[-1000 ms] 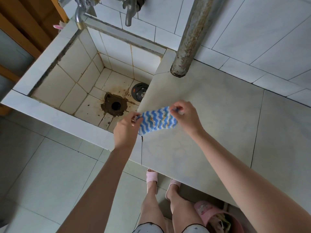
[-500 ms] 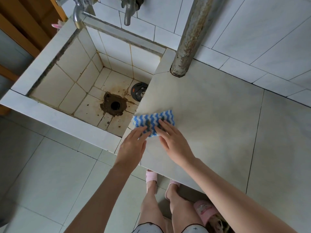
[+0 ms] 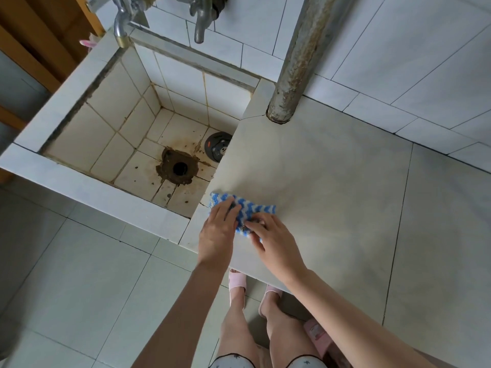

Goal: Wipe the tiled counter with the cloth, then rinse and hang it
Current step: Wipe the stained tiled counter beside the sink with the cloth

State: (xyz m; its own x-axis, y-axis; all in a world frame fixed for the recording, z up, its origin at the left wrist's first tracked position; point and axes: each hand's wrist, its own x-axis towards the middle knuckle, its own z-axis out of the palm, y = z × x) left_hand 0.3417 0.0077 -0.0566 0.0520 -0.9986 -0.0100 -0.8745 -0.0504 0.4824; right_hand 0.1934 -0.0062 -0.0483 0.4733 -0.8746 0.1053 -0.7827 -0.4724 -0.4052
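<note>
White-tiled washroom, pale glossy surfaces. Far left: square tiled sink [image 3: 79, 107], stained brown around drain [image 3: 180, 168], two metal taps above. Left hand [image 3: 218, 229] now flat on cloth [image 3: 251, 209], fingers spread, pressing, not gripping. Cloth, a second ago held up between both hands, now laid at table [image 3: 332, 187] corner beside sink: wiping likely just beginning. Cloth nubbly, blue-white zigzag. Right hand [image 3: 271, 237] fingers loosely bent on cloth's near edge. Rusty pipe [image 3: 297, 65] behind.
</note>
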